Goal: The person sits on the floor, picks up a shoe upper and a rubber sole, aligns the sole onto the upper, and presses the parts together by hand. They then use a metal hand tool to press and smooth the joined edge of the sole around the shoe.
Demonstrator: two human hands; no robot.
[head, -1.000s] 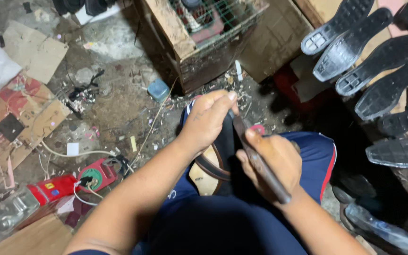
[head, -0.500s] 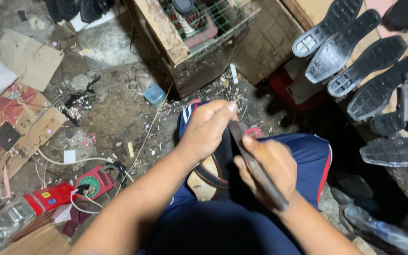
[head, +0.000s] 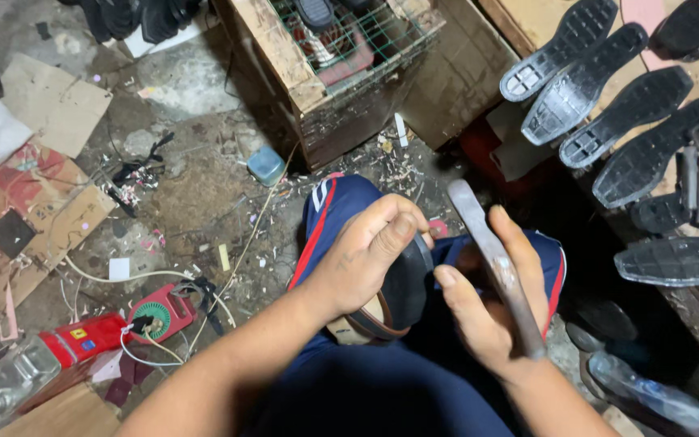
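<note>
Head view:
Left hand (head: 366, 259): clenched over a shoe (head: 402, 295) on the lap.
Right hand (head: 487, 316): beside it, grasping a flat metal rasp (head: 495, 263).
Shoe: light, flexible; hold by the sole edge.
Rasp: stiff, heavy.

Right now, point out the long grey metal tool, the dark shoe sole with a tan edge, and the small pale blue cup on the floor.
Long grey metal tool (head: 491, 255), head view, mid-shaft.
Dark shoe sole with tan edge (head: 404, 290), head view, dark face.
Small pale blue cup (head: 266, 165), head view, its side.

Shoe (head: 402, 295) mostly hidden under left hand (head: 366, 255); tool tip (head: 459, 194) blurred; bottle (head: 657, 400) cut off.
</note>
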